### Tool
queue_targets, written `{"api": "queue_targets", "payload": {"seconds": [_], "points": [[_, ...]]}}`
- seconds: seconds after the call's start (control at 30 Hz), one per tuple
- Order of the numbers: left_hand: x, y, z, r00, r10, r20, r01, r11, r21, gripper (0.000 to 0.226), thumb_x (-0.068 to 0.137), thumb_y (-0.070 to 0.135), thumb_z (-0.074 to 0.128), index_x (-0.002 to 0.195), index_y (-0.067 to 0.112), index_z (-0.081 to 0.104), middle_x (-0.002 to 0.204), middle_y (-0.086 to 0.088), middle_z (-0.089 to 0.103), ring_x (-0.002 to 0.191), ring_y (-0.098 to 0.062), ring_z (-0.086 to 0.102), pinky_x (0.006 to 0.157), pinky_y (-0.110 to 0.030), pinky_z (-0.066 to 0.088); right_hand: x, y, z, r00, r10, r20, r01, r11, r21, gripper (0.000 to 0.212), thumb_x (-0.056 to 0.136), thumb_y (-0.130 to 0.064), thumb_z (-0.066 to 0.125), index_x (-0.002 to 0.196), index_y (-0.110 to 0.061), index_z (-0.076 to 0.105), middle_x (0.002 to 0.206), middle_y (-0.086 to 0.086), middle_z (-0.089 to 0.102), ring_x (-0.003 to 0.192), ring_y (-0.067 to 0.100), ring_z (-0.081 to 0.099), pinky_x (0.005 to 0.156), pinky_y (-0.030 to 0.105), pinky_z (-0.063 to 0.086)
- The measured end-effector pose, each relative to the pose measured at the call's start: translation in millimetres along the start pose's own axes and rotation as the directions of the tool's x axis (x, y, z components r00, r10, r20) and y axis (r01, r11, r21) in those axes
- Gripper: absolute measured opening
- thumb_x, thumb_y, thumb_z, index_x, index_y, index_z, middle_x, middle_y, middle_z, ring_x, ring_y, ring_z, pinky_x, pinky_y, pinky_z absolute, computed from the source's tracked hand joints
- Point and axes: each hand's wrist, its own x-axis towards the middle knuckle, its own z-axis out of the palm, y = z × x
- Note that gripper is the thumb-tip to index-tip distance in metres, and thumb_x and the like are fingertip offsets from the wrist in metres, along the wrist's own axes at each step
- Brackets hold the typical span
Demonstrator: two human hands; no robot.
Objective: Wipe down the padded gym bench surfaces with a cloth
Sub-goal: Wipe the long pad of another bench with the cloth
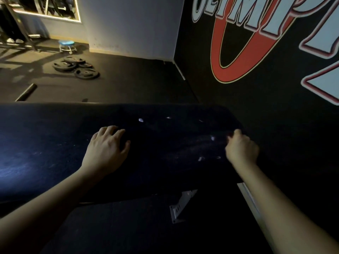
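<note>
- Dark cloth (174,143) lies spread over R half of bench pad (40,143); hard to tell from the pad in low light.
- I see L hand (106,145) flat on cloth, fingers spread, gripping nothing.
- R hand (241,149) at pad's R end, fingers curled tight on cloth edge.
- White flecks on cloth.
- Metal bracket (180,206) below pad; weight plates (77,66) and blue stool (67,45) on floor far L; logo wall (247,43) R.

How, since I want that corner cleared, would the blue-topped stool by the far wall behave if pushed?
The blue-topped stool seems to stand on small casters, so it would probably roll at a light shove. Its low build and ringed base suggest it would not tip easily. The dark matted floor might slow it.
</note>
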Motion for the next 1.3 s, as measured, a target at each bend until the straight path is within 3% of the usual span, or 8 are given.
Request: {"api": "queue_targets", "payload": {"seconds": [0.13, 0.23, 0.5, 0.73, 0.93, 1.07, 1.2, 1.3], "points": [[0, -1, 0, 1.000, -0.002, 0.002, 0.002, 1.000, -0.008, 0.055, 0.100, 0.050, 0.049, 0.147, 0.020, 0.053, 0.150, -0.006, 0.049, 0.140, -0.027, 0.041, 0.115, -0.047, 0.036, -86, -84, 2, 0.970, -0.243, 0.027, 0.231, 0.946, 0.228, 0.014, 0.098, -0.023, 0.055, 0.112, -0.022, 0.058, 0.107, 0.003, 0.067, 0.096, 0.026, 0.067, 0.076, 0.038, 0.052], [-1, -2, -2, 1.000, -0.001, 0.016, 0.001, 1.000, -0.017, 0.056, 0.100, 0.050, 0.050, 0.147, 0.020, 0.053, 0.151, -0.007, 0.049, 0.141, -0.028, 0.041, 0.115, -0.048, 0.037, -140, -103, -9, 0.822, -0.568, 0.047, 0.516, 0.777, 0.361, 0.013, 0.097, -0.024, 0.056, 0.109, -0.025, 0.058, 0.102, -0.003, 0.065, 0.089, 0.019, 0.065, 0.071, 0.035, 0.051], [-3, 0, -4, 0.999, -0.018, 0.039, 0.019, 1.000, -0.007, 0.057, 0.101, 0.051, 0.047, 0.148, 0.019, 0.052, 0.151, -0.009, 0.048, 0.142, -0.029, 0.040, 0.116, -0.048, 0.037, -31, 2, -22, 0.994, 0.096, 0.052, -0.099, 0.992, 0.073, 0.028, 0.103, -0.037, 0.051, 0.115, -0.013, 0.060, 0.115, 0.016, 0.069, 0.106, 0.037, 0.066, 0.080, 0.039, 0.048], [0, -4, -1, 0.998, -0.012, 0.069, 0.012, 1.000, -0.007, 0.060, 0.102, 0.052, 0.043, 0.154, 0.021, 0.044, 0.161, -0.010, 0.038, 0.151, -0.027, 0.029, 0.123, -0.047, 0.027, -141, -94, -23, 0.870, -0.475, 0.131, 0.396, 0.832, 0.388, 0.017, 0.098, -0.037, 0.061, 0.109, -0.023, 0.061, 0.104, -0.003, 0.067, 0.091, 0.019, 0.066, 0.075, 0.032, 0.050], [0, -1, -2, 0.997, -0.015, 0.073, 0.014, 1.000, 0.007, 0.064, 0.102, 0.057, 0.039, 0.156, 0.022, 0.041, 0.163, -0.010, 0.036, 0.153, -0.027, 0.026, 0.124, -0.046, 0.023, -30, -12, -15, 0.993, 0.068, 0.092, -0.076, 0.993, 0.091, 0.025, 0.100, -0.036, 0.056, 0.113, -0.015, 0.059, 0.115, 0.012, 0.069, 0.104, 0.033, 0.066, 0.079, 0.037, 0.049], [0, -1, -2, 0.996, -0.026, 0.086, 0.024, 1.000, 0.017, 0.074, 0.098, 0.068, 0.037, 0.155, 0.022, 0.041, 0.162, -0.011, 0.036, 0.152, -0.028, 0.027, 0.124, -0.047, 0.023, -71, -81, -10, 0.985, -0.138, 0.106, 0.116, 0.974, 0.193, 0.024, 0.096, -0.028, 0.061, 0.116, -0.017, 0.059, 0.115, 0.008, 0.068, 0.106, 0.029, 0.067, 0.085, 0.038, 0.052], [0, -4, -1, 0.994, -0.037, 0.098, 0.037, 0.999, 0.003, 0.082, 0.091, 0.075, 0.029, 0.156, 0.025, 0.040, 0.163, -0.008, 0.035, 0.153, -0.026, 0.027, 0.125, -0.046, 0.023, -132, -84, -20, 0.848, -0.516, 0.119, 0.445, 0.817, 0.367, 0.016, 0.097, -0.032, 0.058, 0.110, -0.023, 0.062, 0.105, -0.002, 0.068, 0.094, 0.022, 0.066, 0.079, 0.039, 0.055], [3, -6, 1, 0.993, -0.033, 0.109, 0.032, 0.999, 0.016, 0.082, 0.092, 0.075, 0.029, 0.157, 0.026, 0.038, 0.164, -0.007, 0.033, 0.154, -0.025, 0.025, 0.125, -0.045, 0.022, -73, -36, -14, 0.953, -0.291, 0.081, 0.273, 0.945, 0.182, 0.023, 0.098, -0.040, 0.056, 0.104, -0.019, 0.063, 0.102, 0.007, 0.072, 0.093, 0.031, 0.069, 0.075, 0.038, 0.052]]}}
